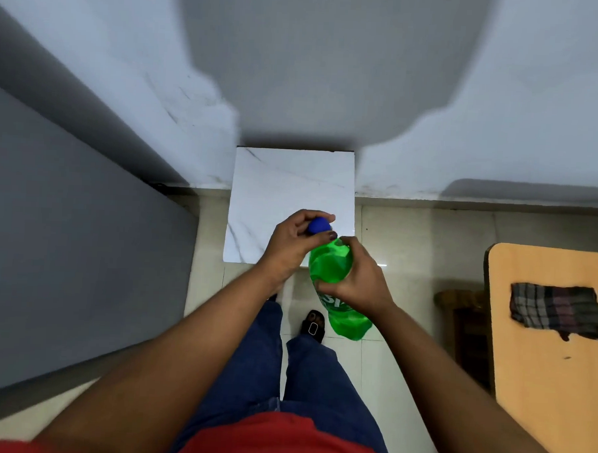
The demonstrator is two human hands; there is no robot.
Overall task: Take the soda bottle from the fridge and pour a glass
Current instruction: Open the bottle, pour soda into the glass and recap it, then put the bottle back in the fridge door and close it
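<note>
Head view, looking down. The green soda bottle (336,282) is held in the air in front of the person's body, tilted so that its neck points away and up toward the left hand and its base hangs lower, toward the legs. The right hand (358,280) wraps the upper body of the bottle, fingers curled around the green plastic above the partly hidden white label lettering. The left hand (292,241) is closed over the blue cap (319,225), thumb and fingertips pinching it from both sides; whether the cap is loosened cannot be told. Just beyond both hands lies a white marbled slab (285,191), its near edge under the left wrist. Left of the left arm stands a grey panel (67,250). Well to the right of the right hand is an orange tabletop (550,391) bearing a checked cloth (557,309). Below the hands: blue jeans (304,380), one sandalled foot (313,326), pale floor tiles (406,316).
</note>
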